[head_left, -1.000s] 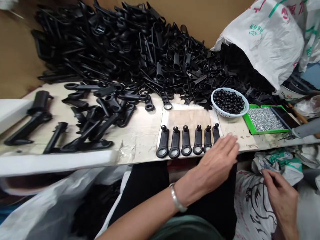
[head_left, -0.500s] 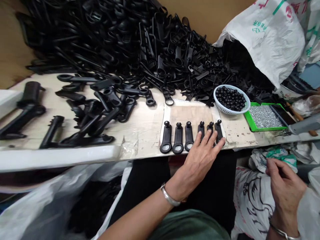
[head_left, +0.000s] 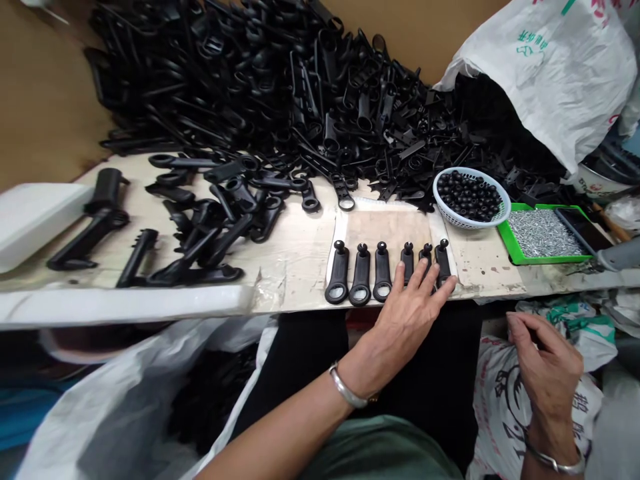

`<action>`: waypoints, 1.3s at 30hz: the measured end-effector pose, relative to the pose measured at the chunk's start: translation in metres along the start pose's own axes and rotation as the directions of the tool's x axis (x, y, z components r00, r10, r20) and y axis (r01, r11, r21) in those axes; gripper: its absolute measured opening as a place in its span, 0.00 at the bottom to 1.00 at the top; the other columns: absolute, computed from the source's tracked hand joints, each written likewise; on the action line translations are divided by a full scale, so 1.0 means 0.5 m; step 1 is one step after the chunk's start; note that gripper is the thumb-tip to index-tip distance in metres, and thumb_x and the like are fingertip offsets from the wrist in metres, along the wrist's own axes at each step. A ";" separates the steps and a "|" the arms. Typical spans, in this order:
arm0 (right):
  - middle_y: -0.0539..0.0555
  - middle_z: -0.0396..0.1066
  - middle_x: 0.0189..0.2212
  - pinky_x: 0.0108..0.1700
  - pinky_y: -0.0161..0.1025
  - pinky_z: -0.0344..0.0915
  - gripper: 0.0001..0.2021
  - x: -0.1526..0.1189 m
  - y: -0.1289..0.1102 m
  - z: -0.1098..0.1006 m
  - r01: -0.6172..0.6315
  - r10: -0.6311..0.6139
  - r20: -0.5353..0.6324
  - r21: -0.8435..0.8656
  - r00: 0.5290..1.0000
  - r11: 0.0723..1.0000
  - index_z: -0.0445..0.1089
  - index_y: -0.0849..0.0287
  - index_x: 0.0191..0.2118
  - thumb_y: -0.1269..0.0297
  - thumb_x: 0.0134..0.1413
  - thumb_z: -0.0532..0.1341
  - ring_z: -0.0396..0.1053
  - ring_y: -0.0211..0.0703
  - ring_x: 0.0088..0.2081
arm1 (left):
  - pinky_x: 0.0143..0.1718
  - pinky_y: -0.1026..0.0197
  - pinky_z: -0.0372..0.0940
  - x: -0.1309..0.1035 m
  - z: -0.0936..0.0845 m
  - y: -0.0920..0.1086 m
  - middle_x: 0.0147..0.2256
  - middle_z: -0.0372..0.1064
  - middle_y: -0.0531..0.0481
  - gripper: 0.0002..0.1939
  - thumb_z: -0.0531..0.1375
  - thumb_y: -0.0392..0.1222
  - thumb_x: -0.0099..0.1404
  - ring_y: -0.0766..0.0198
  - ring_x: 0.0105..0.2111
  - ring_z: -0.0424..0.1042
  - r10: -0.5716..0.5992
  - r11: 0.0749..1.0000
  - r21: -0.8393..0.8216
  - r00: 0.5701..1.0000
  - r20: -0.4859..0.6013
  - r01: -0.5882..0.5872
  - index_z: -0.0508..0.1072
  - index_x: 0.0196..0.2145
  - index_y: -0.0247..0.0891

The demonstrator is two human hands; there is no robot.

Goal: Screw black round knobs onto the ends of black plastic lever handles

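Several black ring-ended parts (head_left: 361,275) stand in a row at the table's front edge, each with a small ball at its far end. My left hand (head_left: 411,310) lies over the right end of this row, its fingers spread and touching the parts there, partly covering them. Off the table's edge, on the right, my right hand (head_left: 547,360) hangs with curled fingers over a printed white bag; what it holds, if anything, is hidden. A blue basket (head_left: 447,217) of black balls and a green tray (head_left: 517,252) of small metal pins sit beyond my hands.
A large heap of black parts (head_left: 225,80) fills the back of the table (head_left: 300,267). Looser black pieces (head_left: 200,233) lie at the left, near white foam (head_left: 125,307). A white sack (head_left: 560,87) leans at the back right; an open bag (head_left: 110,400) hangs below.
The view has shifted slightly left, so the table's things appear further right. My right hand has moved left, closer to my left hand, which stays on the row.
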State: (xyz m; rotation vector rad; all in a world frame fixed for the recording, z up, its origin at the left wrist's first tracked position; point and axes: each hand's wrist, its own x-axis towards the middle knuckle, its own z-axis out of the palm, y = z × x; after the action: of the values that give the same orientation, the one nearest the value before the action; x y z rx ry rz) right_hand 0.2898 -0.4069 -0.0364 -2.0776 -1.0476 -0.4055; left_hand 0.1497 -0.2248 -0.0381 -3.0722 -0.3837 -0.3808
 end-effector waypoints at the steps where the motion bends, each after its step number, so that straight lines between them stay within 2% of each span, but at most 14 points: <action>1: 0.51 0.76 0.28 0.31 0.34 0.66 0.07 -0.002 0.001 0.000 -0.002 0.002 0.005 0.000 1.000 1.000 0.75 0.57 0.32 0.62 0.59 0.63 0.73 0.38 0.29 | 0.61 0.35 0.58 -0.001 0.002 0.001 0.64 0.59 0.36 0.32 0.50 0.24 0.66 0.44 0.66 0.56 -0.005 1.000 -0.003 1.000 -0.009 0.005 0.57 0.66 0.38; 8: 0.52 0.76 0.29 0.30 0.34 0.67 0.07 -0.013 0.007 0.004 -0.036 0.034 0.058 0.038 0.998 0.999 0.75 0.57 0.32 0.62 0.59 0.63 0.73 0.39 0.29 | 0.62 0.36 0.57 -0.007 0.005 0.017 0.63 0.61 0.39 0.28 0.48 0.25 0.68 0.44 0.65 0.57 -0.045 0.999 -0.019 0.999 -0.027 0.045 0.61 0.64 0.36; 16: 0.52 0.77 0.30 0.31 0.34 0.68 0.07 -0.014 0.008 0.013 -0.028 0.025 0.058 0.038 0.998 0.999 0.76 0.57 0.32 0.61 0.59 0.63 0.74 0.40 0.31 | 0.60 0.39 0.61 -0.008 -0.006 0.027 0.62 0.63 0.39 0.23 0.49 0.29 0.71 0.45 0.64 0.59 -0.043 0.999 0.004 0.999 -0.012 0.043 0.64 0.62 0.33; 22: 0.52 0.77 0.29 0.30 0.33 0.68 0.08 -0.011 0.005 0.018 -0.025 0.022 0.063 0.044 0.998 0.999 0.76 0.57 0.32 0.60 0.59 0.63 0.74 0.39 0.30 | 0.58 0.37 0.64 -0.003 -0.005 0.027 0.59 0.66 0.37 0.20 0.48 0.30 0.72 0.43 0.62 0.63 -0.019 0.999 0.028 0.998 -0.056 0.021 0.68 0.57 0.30; 29: 0.53 0.77 0.29 0.30 0.34 0.68 0.10 -0.018 0.005 0.018 -0.053 0.048 0.097 0.043 0.994 0.998 0.76 0.57 0.32 0.59 0.60 0.62 0.74 0.40 0.31 | 0.54 0.34 0.66 0.001 -0.001 0.030 0.57 0.69 0.36 0.15 0.49 0.30 0.71 0.41 0.60 0.65 -0.042 0.999 0.000 0.990 -0.133 0.042 0.73 0.48 0.32; 34: 0.52 0.77 0.30 0.33 0.35 0.70 0.10 -0.025 0.014 0.020 -0.055 0.053 0.103 0.025 0.993 0.998 0.76 0.57 0.32 0.58 0.60 0.62 0.74 0.40 0.31 | 0.52 0.34 0.68 -0.003 -0.013 0.027 0.57 0.68 0.35 0.15 0.50 0.28 0.70 0.41 0.61 0.64 -0.034 0.999 -0.018 0.996 -0.086 0.032 0.73 0.48 0.32; 39: 0.51 0.77 0.30 0.32 0.34 0.68 0.09 -0.029 0.018 0.023 -0.050 0.047 0.119 0.024 0.992 0.998 0.76 0.56 0.33 0.59 0.60 0.62 0.74 0.40 0.31 | 0.52 0.33 0.68 -0.013 -0.018 0.031 0.57 0.69 0.35 0.15 0.51 0.30 0.70 0.39 0.60 0.65 -0.019 1.000 -0.016 0.997 -0.073 0.018 0.72 0.49 0.32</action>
State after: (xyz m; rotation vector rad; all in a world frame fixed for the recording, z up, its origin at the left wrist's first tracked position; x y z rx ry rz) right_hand 0.2876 -0.4094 -0.0569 -2.1201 -1.0628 -0.2454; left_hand 0.1451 -0.2418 -0.0311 -3.0604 -0.4082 -0.4979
